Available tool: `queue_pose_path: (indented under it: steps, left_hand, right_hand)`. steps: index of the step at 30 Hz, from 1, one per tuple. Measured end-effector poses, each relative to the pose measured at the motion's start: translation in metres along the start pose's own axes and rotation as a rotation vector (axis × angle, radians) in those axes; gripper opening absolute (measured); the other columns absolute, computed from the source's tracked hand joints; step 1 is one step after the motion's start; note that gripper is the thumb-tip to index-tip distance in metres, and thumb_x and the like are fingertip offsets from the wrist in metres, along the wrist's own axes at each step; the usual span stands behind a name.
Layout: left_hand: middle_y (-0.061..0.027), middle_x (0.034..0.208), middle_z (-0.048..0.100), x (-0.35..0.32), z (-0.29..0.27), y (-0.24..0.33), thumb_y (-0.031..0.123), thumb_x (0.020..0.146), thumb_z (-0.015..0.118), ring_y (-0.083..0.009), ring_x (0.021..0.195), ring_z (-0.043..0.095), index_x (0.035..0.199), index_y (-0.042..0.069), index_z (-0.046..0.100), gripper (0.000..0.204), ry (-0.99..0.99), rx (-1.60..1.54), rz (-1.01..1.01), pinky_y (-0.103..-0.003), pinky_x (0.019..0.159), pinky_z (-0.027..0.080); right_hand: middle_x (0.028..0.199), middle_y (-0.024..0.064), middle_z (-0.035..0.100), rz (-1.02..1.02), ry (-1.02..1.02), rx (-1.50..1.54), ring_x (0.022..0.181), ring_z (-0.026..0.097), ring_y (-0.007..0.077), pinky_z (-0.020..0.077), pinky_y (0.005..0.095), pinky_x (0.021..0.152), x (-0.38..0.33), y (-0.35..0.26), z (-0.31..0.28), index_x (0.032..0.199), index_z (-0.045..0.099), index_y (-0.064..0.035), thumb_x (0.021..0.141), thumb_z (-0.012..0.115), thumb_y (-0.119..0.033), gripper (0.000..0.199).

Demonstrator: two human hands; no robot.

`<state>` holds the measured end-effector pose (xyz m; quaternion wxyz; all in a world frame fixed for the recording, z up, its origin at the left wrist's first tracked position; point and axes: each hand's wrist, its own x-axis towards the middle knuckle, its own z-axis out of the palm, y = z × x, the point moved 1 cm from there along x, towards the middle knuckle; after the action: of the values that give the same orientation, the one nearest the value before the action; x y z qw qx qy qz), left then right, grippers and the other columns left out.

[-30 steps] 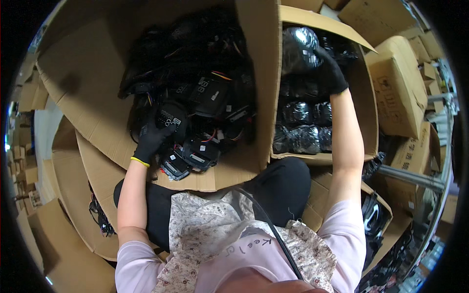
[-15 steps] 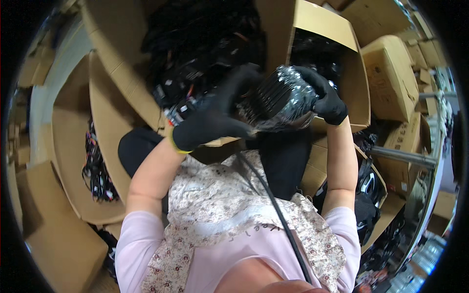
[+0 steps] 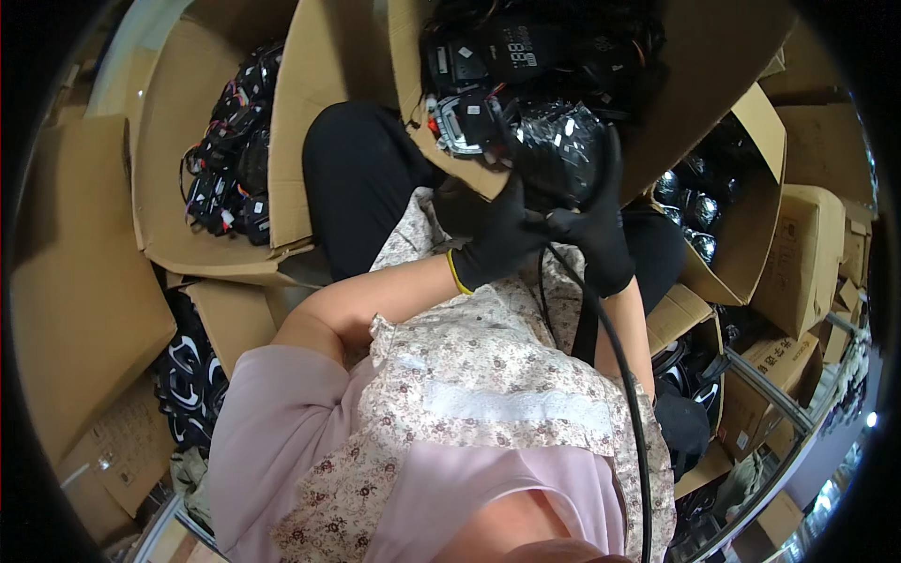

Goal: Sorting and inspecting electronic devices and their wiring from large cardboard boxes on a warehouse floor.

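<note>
Though seen a second ago over the side carton (image 3: 746, 258), now shows the film-wrapped black bundle (image 3: 561, 145) drawn in before the body, at the near edge of the large box (image 3: 718, 75) of loose black display units (image 3: 521, 47). Finds right hand (image 3: 601, 230) half closed along the bundle's right side, holding, with thumb across the near end; left hand (image 3: 496, 239) partly curled at the near left corner, with grip hidden. Cannot tell firmness there, nor contact with box edge. Suggests, by judgement, an end to fetching and a start on two-handed handling
</note>
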<state>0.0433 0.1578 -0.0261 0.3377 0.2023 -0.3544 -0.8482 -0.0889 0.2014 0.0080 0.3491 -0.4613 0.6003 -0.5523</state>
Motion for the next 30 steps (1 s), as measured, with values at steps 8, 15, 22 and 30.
queue_pose_path:
  steps: [8, 15, 22, 30]
  left_hand:
    - [-0.0126, 0.126, 0.058, 0.002, 0.027, 0.039, 0.003, 0.078, 0.073, -0.0223, 0.116, 0.057, 0.139, 0.003, 0.041, 0.069, -0.578, 0.642, 0.079, -0.036, 0.099, 0.047]
    - [-0.0107, 0.131, 0.057, 0.031, 0.060, -0.025, 0.022, 0.092, 0.065, -0.0180, 0.121, 0.054, 0.141, 0.002, 0.044, 0.057, -0.705, 0.331, -0.281, -0.032, 0.102, 0.044]
    - [-0.0028, 0.100, 0.066, 0.041, 0.062, -0.048, 0.042, 0.092, 0.067, -0.0097, 0.091, 0.059, 0.114, 0.002, 0.061, 0.047, -0.538, 0.505, -0.406, -0.026, 0.084, 0.048]
    - [-0.0058, 0.094, 0.066, 0.049, 0.066, -0.056, 0.034, 0.086, 0.076, -0.0085, 0.084, 0.060, 0.108, -0.001, 0.057, 0.046, -0.593, 0.512, -0.340, -0.023, 0.078, 0.050]
  right_hand:
    - [0.146, 0.0162, 0.037, -0.163, 0.093, -0.255, 0.135, 0.039, 0.0331, 0.0338, 0.0429, 0.112, -0.020, -0.056, -0.061, 0.147, 0.036, -0.0076, 0.053, 0.089, -0.039, 0.113]
    - [0.150, 0.0204, 0.026, -0.097, 0.221, -0.740, 0.139, 0.030, 0.0422, 0.0344, 0.0504, 0.112, -0.108, -0.061, -0.117, 0.143, 0.045, -0.0166, 0.045, 0.094, -0.023, 0.110]
    - [0.152, 0.0207, 0.024, 0.009, 0.277, -0.692, 0.139, 0.033, 0.0410, 0.0351, 0.0500, 0.112, -0.131, -0.024, -0.131, 0.141, 0.047, -0.0142, 0.047, 0.092, -0.026, 0.105]
    - [0.153, 0.0185, 0.024, -0.027, 0.266, -0.519, 0.139, 0.035, 0.0360, 0.0365, 0.0462, 0.112, -0.135, -0.016, -0.141, 0.140, 0.048, -0.0121, 0.050, 0.091, -0.022, 0.100]
